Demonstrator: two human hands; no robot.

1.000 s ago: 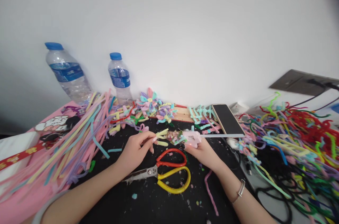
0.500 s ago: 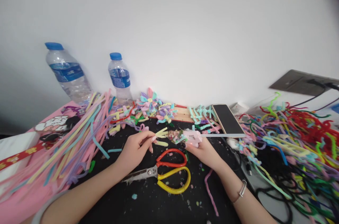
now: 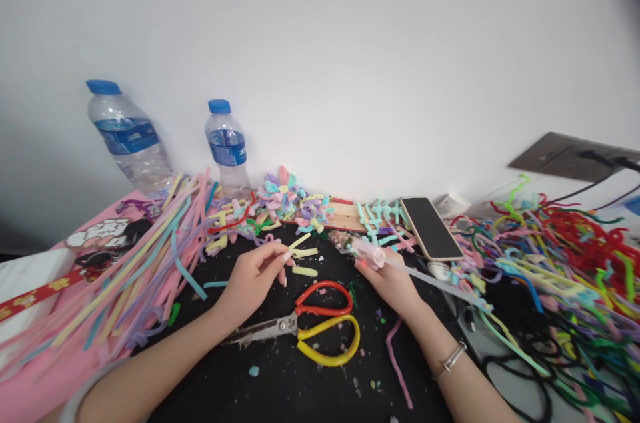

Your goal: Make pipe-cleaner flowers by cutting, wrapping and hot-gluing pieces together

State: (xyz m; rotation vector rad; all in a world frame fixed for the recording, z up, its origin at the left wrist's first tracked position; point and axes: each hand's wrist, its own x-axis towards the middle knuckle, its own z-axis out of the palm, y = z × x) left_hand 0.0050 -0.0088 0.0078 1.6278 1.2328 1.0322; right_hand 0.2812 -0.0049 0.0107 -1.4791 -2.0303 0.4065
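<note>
My left hand (image 3: 253, 281) pinches short pale yellow pipe cleaner pieces (image 3: 307, 252), whose free ends fan out to the right. Another yellow piece (image 3: 304, 271) shows just below them; whether it is held I cannot tell. My right hand (image 3: 394, 284) is wrapped around a pink hot glue gun (image 3: 370, 252), its crusted nozzle pointing left, apart from the yellow pieces. A long translucent glue stick (image 3: 440, 283) sticks out of its back toward the lower right. Between my forearms lie scissors (image 3: 283, 325) with one red and one yellow handle loop, slightly open.
Long pastel pipe cleaners (image 3: 150, 243) are heaped at left, a tangle of bright ones (image 3: 590, 236) at right. Two water bottles (image 3: 227, 146) stand by the wall. Fuzzy flowers (image 3: 283, 191), a phone (image 3: 433, 228) and a purple strip (image 3: 399, 366) lie on the black mat (image 3: 300, 389).
My right hand has drawn the glue gun back from the yellow pieces and turned it, so the glue stick now slants down to the right. My left hand has barely moved.
</note>
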